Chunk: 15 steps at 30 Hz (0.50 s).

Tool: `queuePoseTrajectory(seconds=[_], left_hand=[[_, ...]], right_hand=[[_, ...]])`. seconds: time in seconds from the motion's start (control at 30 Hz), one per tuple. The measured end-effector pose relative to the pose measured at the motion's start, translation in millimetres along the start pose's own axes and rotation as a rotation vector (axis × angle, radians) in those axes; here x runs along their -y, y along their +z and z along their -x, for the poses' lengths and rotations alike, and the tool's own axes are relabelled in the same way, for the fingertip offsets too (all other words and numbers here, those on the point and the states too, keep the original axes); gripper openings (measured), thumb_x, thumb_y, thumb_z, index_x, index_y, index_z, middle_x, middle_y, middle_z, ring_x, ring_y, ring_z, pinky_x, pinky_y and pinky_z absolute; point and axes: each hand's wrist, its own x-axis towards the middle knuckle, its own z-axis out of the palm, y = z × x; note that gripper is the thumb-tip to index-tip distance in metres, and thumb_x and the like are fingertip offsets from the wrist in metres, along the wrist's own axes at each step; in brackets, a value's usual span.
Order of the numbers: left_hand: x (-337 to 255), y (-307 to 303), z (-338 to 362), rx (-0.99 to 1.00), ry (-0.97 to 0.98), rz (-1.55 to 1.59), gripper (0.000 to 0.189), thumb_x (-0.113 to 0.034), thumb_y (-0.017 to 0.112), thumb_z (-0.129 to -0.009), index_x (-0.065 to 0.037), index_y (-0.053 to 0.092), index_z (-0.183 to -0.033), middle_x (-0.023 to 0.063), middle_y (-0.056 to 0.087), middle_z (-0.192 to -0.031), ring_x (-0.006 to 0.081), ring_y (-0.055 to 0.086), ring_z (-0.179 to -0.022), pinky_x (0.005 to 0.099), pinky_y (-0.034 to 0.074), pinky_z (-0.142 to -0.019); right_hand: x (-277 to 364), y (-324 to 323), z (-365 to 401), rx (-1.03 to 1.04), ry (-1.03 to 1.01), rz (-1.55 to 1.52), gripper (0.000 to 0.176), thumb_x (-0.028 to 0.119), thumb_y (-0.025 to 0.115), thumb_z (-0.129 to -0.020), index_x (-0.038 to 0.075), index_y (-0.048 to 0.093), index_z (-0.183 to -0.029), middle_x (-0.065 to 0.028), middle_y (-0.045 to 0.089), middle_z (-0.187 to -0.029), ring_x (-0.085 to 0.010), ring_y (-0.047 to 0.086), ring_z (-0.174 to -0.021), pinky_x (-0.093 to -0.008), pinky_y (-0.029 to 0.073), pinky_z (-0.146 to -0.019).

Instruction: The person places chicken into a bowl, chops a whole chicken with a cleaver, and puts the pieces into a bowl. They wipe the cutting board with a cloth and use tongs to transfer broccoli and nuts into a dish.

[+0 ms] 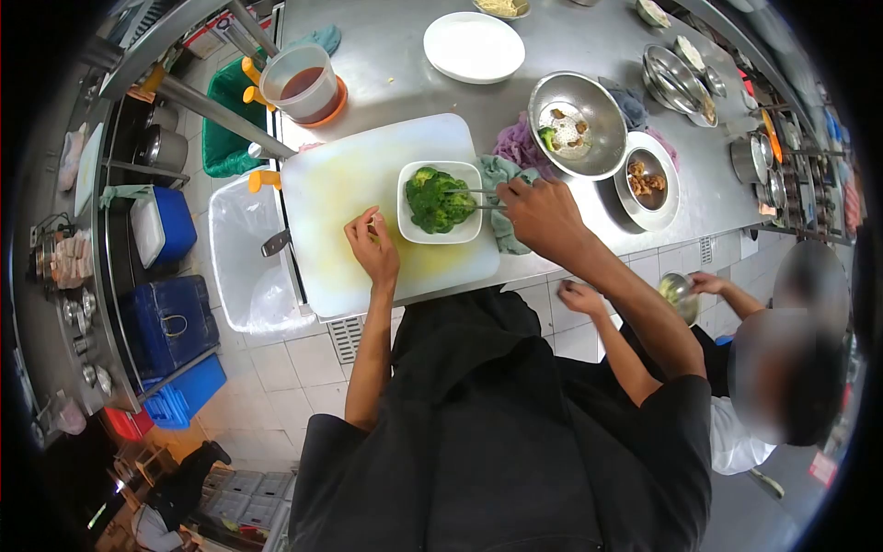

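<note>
A square white bowl (405, 225) filled with broccoli (441, 200) stands on the white cutting board (340, 184). My right hand (538, 210) is closed round metal tongs (482, 207), whose two arms reach over the bowl's right rim to the broccoli. Left of the bowl, my left hand (374, 244) hovers over the board with fingers loosely bent and apart, holding nothing. A green cloth (504, 221) lies beside the board, partly under the tongs. Behind my right hand is a metal colander (589, 101) with a broccoli floret and a few brown pieces in it.
A white plate (474, 48) lies at the back of the steel counter. On the right, a metal bowl of brown food (647, 181) sits on a white dish. A tub of dark liquid (299, 83) stands at the back left. A co-worker (717, 368) holds a bowl close by.
</note>
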Motion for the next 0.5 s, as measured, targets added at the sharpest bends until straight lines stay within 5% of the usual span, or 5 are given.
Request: queuePoseTrajectory(seconds=[0.17, 0.3, 0.5], left_hand=[[2, 2, 0, 0.033, 0.022, -0.001, 0.021, -0.019, 0.055, -0.099, -0.007, 0.068, -0.109, 0.0059, 0.050, -0.101, 0.0142, 0.050, -0.076, 0.0286, 0.041, -0.070], [1, 3, 0, 0.067, 0.039, -0.037, 0.021, -0.020, 0.055, -0.099, -0.006, 0.067, -0.110, 0.0066, 0.050, -0.102, 0.0147, 0.051, -0.078, 0.0293, 0.042, -0.070], [5, 4, 1, 0.042, 0.046, -0.057, 0.021, -0.018, 0.054, -0.099, -0.006, 0.067, -0.110, 0.0069, 0.051, -0.102, 0.0157, 0.052, -0.079, 0.0300, 0.043, -0.072]], right_hand=[[-17, -25, 9, 0.184, 0.204, -0.338, 0.030, 0.028, 0.070, -0.083, 0.004, 0.065, -0.100, -0.0124, 0.067, -0.086, -0.0332, 0.067, -0.072, -0.0449, 0.051, -0.063], [-10, -3, 12, 0.030, 0.423, -0.342, 0.025, 0.028, 0.069, -0.082, 0.005, 0.068, -0.089, -0.0148, 0.068, -0.080, -0.0349, 0.067, -0.069, -0.0447, 0.052, -0.060], [-5, 14, 24, 0.080, 0.754, -0.482, 0.030, 0.037, 0.067, -0.083, 0.007, 0.071, -0.087, -0.0169, 0.069, -0.077, -0.0381, 0.067, -0.075, -0.0489, 0.052, -0.070]])
